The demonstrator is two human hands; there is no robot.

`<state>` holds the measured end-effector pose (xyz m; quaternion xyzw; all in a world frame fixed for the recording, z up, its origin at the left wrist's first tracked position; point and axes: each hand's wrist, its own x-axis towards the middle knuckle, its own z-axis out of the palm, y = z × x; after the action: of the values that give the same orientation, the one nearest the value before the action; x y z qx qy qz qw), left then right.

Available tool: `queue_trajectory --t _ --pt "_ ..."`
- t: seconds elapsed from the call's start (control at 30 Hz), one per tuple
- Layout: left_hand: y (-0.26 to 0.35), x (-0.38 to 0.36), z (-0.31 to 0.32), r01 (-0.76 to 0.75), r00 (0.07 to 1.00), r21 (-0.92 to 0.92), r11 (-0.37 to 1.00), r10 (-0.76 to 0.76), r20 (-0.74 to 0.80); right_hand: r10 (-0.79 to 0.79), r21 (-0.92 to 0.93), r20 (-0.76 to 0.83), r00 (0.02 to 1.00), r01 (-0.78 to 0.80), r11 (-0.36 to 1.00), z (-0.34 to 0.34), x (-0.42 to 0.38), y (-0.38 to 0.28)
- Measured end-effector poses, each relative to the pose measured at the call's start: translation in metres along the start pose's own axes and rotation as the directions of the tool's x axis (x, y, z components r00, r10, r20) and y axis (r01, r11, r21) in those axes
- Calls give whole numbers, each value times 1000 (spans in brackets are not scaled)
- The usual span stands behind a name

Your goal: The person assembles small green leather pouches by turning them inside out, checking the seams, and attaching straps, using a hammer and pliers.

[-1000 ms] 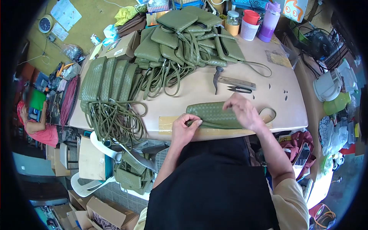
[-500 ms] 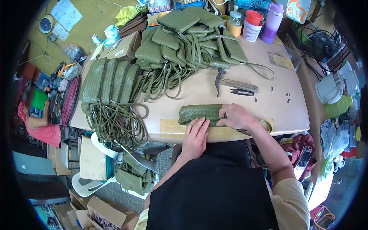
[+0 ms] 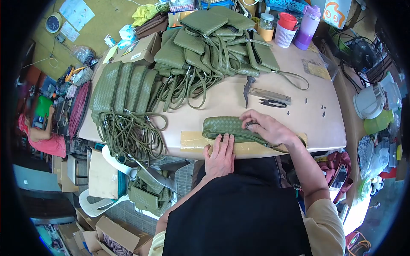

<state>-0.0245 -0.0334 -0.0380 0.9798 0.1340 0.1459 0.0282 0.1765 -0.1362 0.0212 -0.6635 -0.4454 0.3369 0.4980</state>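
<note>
Head view: left hand (image 3: 221,154) flat, right hand (image 3: 267,126) pinching one woven pouch (image 3: 226,126); finished stacks (image 3: 124,87) beyond, tabletop (image 3: 316,123).

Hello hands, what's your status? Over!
Left hand flat on the green woven pouch at the table edge. Right hand pinching its top. Hammer and snips lie beyond, apart.

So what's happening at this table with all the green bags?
A person is working on one woven green pouch at the near table edge. Their left hand lies flat against its front edge; their right hand pinches something small at its top. Piles of matching pouches lie behind, with a hammer and snips nearby.
</note>
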Motion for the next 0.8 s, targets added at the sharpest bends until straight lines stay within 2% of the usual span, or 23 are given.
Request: queue_trajectory --t 0.13,0.17,0.2,0.23,0.27,0.33,0.37,0.43,0.47,0.53,0.57,0.6,0.63,0.67,0.7,0.73,0.8 --pt "0 -2 5 -3 1000 -25 1000 3 23 84 -8 -4 996 -84 996 21 13 -3" --pt "-2 -2 6 -14 1000 -45 999 15 26 -21 -237 24 999 26 971 27 17 1" --pt "-3 -2 5 -13 1000 -45 999 14 25 -116 -448 77 990 139 883 31 19 3" --pt "-5 -1 4 -21 999 -80 997 24 32 -26 -414 78 997 56 909 32 18 2" --pt "-7 -1 3 -29 999 -114 993 34 40 -29 -413 80 996 60 909 28 18 2" --pt "-10 -2 1 -29 998 -138 990 37 54 138 -486 164 977 -42 873 11 15 6" --pt "-11 -4 0 -33 997 -167 985 45 70 139 -484 164 977 -42 874 3 12 2" --pt "-11 -7 6 -31 996 -148 988 43 78 274 -720 142 951 -91 688 -12 12 -13" --pt "-11 -9 8 -32 995 -135 990 45 91 271 -721 143 952 -88 687 -10 14 -13" --pt "-11 -8 10 -33 994 -121 992 45 95 66 -295 23 998 -56 954 2 18 -11" --pt "-10 -9 11 -33 994 -108 994 44 102 -141 -340 120 983 174 924 13 22 -11" --pt "-10 -9 11 -31 994 -107 994 41 99 -143 -341 123 982 177 923 14 22 -2" --pt "-10 -11 11 -31 992 -101 994 43 118 -112 -483 144 983 168 859 15 23 8" --pt "-9 -10 11 -29 990 -97 995 42 134 -78 -615 161 984 162 772 14 23 14" --pt "-8 -9 11 -25 991 -95 995 37 131 -35 -785 149 988 139 604 9 27 2" --pt "-8 -11 9 -27 989 -89 996 39 141 -33 -781 148 988 138 610 11 31 -2" --pt "-7 -9 8 -26 989 -80 996 38 141 -109 -609 106 988 151 779 16 43 -9"
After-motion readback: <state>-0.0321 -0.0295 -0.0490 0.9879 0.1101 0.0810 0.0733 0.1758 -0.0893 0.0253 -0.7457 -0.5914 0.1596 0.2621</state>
